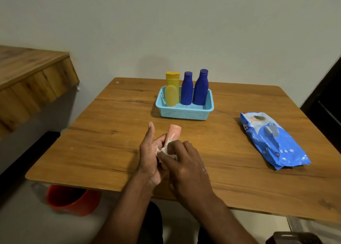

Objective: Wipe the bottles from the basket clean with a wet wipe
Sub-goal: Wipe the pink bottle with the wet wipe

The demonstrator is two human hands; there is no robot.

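Nearest, over the table's (103,151) front edge, the left hand (150,157) grips a pink bottle (173,133) while the right hand (186,168) pinches a wipe (167,149) against it. Beyond the bottle, the basket (184,112) holds two yellow bottles (172,88) and two blue bottles (194,87); the wipes pack (273,140) lies right of it.

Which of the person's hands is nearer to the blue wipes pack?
Right. The right hand lies between the pink bottle and the wipes pack; the left hand is on the bottle's far side, farther from the pack.
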